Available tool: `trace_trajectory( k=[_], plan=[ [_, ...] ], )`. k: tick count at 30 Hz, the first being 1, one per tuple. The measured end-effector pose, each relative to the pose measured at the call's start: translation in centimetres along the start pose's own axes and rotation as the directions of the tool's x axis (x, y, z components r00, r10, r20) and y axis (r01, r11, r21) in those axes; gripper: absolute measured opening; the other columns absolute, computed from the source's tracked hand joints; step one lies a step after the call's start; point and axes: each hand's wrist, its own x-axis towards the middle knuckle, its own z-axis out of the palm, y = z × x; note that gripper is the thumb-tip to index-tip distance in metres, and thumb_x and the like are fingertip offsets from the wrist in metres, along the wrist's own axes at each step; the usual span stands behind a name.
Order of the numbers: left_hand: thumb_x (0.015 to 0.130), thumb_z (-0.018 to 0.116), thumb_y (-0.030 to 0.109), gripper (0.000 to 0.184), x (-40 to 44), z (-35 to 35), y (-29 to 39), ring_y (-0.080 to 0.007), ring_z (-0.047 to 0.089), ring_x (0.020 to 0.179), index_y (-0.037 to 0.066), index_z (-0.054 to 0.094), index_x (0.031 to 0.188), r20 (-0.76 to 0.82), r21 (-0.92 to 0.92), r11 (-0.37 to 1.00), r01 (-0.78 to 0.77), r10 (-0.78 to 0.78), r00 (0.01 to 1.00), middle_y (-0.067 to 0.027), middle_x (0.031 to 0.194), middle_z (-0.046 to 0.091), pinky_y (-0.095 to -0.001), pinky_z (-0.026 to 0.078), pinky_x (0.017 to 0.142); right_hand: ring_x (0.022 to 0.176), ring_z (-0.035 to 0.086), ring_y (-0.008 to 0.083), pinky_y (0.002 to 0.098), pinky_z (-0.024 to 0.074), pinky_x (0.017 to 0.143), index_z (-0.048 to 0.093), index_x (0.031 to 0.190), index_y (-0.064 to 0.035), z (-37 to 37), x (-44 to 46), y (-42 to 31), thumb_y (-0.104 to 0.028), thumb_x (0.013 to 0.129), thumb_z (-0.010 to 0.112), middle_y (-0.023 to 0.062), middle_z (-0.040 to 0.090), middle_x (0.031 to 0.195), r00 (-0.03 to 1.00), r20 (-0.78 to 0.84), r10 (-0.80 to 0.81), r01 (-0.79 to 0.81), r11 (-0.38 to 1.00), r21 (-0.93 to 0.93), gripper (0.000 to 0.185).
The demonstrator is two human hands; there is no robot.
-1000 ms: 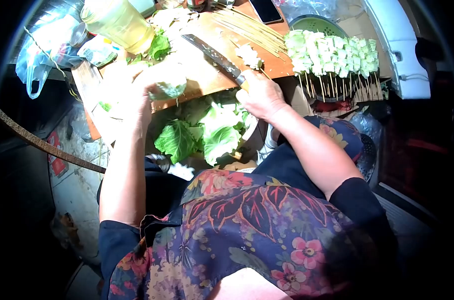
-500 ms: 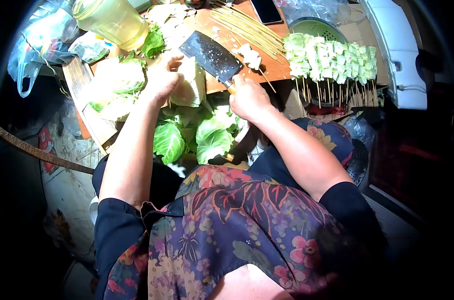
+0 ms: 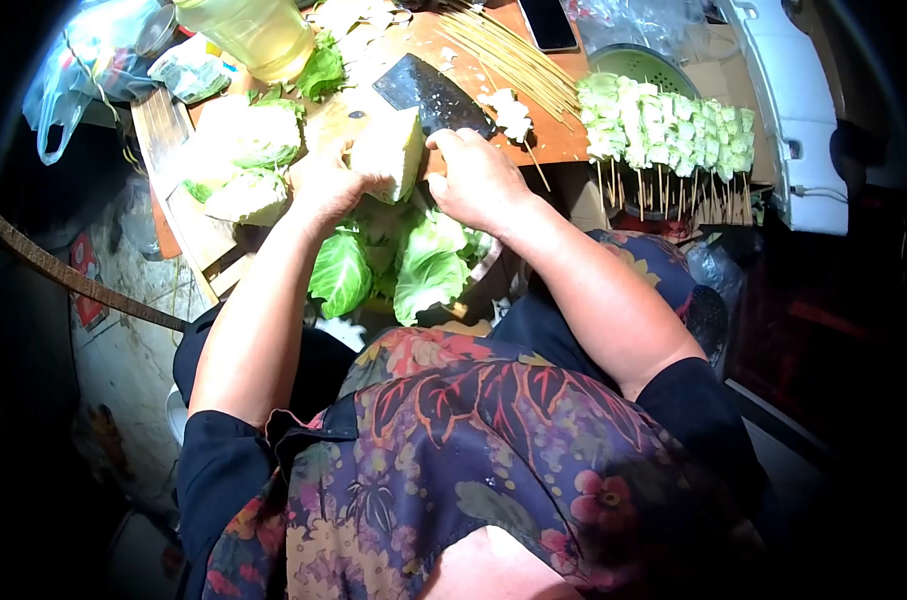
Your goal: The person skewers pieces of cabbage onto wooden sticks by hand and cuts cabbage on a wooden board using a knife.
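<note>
"So, what could go wrong at that orange table [image 3: 560, 148], top of frame?"

"Cleaver [image 3: 429, 95], upper centre, gripped by the right hand [image 3: 482, 182]: should the cabbage wedge [image 3: 392, 152] just left of it roll, it could nick the left hand [image 3: 326, 182] clasping that wedge."

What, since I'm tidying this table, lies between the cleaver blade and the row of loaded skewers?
The head view shows, between cleaver blade and loaded skewers, a stick with pale pieces and the ends of bare sticks, on the orange tabletop.
</note>
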Motion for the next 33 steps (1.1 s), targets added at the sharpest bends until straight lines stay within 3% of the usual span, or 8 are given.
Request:
trace_trajectory(
  k=[4, 7, 9, 12, 13, 17, 25, 33],
  plan=[
    [0.071, 0.076, 0.009, 0.074, 0.2, -0.2, -0.2, -0.0182, 0.063, 0.083, -0.006, 0.040, 0.134, 0.030, -0.152, 0.988, -0.009, 0.014, 0.999, -0.0131, 0.103, 0.064, -0.0279, 0.051, 0.069, 0.101, 0.057, 0.0360, 0.0424, 0.0463, 0.091, 0.054, 0.114, -0.0037, -1.0, 0.9, -0.8, -0.018, 0.081, 0.059, 0.0201, 0.058, 0.107, 0.994, 0.032, -0.101, 0.100, 0.995, 0.008, 0.036],
    [0.073, 0.071, 0.005, 0.068, -0.3, -1.4, 0.9, -0.0185, 0.063, 0.083, -0.005, 0.041, 0.133, 0.116, -0.138, 0.987, 0.084, -0.068, 0.991, -0.0129, 0.103, 0.064, -0.0283, 0.052, 0.071, 0.103, 0.057, 0.0354, 0.0416, 0.0461, 0.092, 0.054, 0.116, -0.0049, -2.5, 1.7, -2.1, -0.019, 0.080, 0.060, 0.0194, 0.057, 0.109, 0.986, 0.064, -0.154, 0.157, 0.986, -0.059, 0.039],
    [0.073, 0.066, 0.003, 0.064, -1.0, -1.9, 1.7, -0.0183, 0.064, 0.083, -0.005, 0.041, 0.132, 0.273, -0.311, 0.929, 0.203, -0.118, 0.955, -0.0129, 0.104, 0.064, -0.0278, 0.052, 0.072, 0.105, 0.056, 0.0345, 0.0408, 0.0461, 0.093, 0.054, 0.119, -0.0064, -3.0, 2.4, -3.0, -0.020, 0.079, 0.062, 0.0181, 0.055, 0.111, 0.962, 0.200, -0.187, 0.206, 0.975, -0.081, 0.043],
    [0.075, 0.066, 0.002, 0.062, -0.6, -1.8, 0.4, -0.0179, 0.064, 0.083, -0.005, 0.042, 0.132, 0.226, -0.387, 0.903, 0.186, -0.102, 0.969, -0.0128, 0.104, 0.064, -0.0269, 0.051, 0.073, 0.111, 0.053, 0.0327, 0.0394, 0.0446, 0.096, 0.053, 0.121, -0.0079, -0.4, 3.2, -2.4, -0.018, 0.077, 0.063, 0.0160, 0.053, 0.115, 0.932, 0.229, -0.281, 0.290, 0.957, -0.005, 0.047],
    [0.075, 0.066, 0.002, 0.062, -0.4, -1.9, 0.1, -0.0179, 0.064, 0.083, -0.005, 0.042, 0.132, 0.225, -0.388, 0.901, 0.193, -0.111, 0.968, -0.0128, 0.104, 0.064, -0.0269, 0.051, 0.073, 0.112, 0.052, 0.0322, 0.0390, 0.0441, 0.097, 0.053, 0.121, -0.0080, 0.6, 3.3, -2.0, -0.018, 0.077, 0.064, 0.0154, 0.052, 0.115, 0.908, 0.217, -0.359, 0.365, 0.931, 0.013, 0.047],
    [0.077, 0.068, 0.001, 0.061, -0.1, -2.1, -0.8, -0.0190, 0.063, 0.088, -0.005, 0.042, 0.132, 0.161, -0.399, 0.893, 0.207, -0.154, 0.975, -0.0137, 0.107, 0.063, -0.0260, 0.051, 0.075, 0.112, 0.051, 0.0320, 0.0383, 0.0438, 0.097, 0.053, 0.121, -0.0076, 2.7, 4.0, -1.1, -0.017, 0.074, 0.066, 0.0149, 0.052, 0.113, 0.911, 0.135, -0.390, 0.380, 0.920, 0.094, 0.049],
    [0.079, 0.066, -0.006, 0.060, 0.2, -1.8, -1.7, -0.0188, 0.059, 0.100, -0.008, 0.042, 0.133, 0.079, -0.217, 0.975, 0.045, -0.029, 0.996, -0.0161, 0.117, 0.060, -0.0282, 0.048, 0.087, 0.107, 0.052, 0.0319, 0.0358, 0.0439, 0.096, 0.054, 0.117, -0.0069, 3.6, 4.8, 0.3, -0.021, 0.072, 0.070, 0.0172, 0.052, 0.109, 0.920, 0.101, -0.379, 0.356, 0.914, 0.194, 0.050],
    [0.078, 0.068, -0.003, 0.060, 0.1, -1.8, -1.9, -0.0185, 0.058, 0.101, -0.009, 0.043, 0.132, 0.060, -0.149, 0.989, -0.015, 0.024, 0.998, -0.0153, 0.117, 0.060, -0.0274, 0.047, 0.088, 0.106, 0.053, 0.0321, 0.0382, 0.0440, 0.094, 0.055, 0.112, -0.0071, 4.1, 5.0, 0.8, -0.029, 0.075, 0.070, 0.0172, 0.053, 0.106, 0.905, 0.011, -0.424, 0.416, 0.892, 0.177, 0.046]
  ],
)
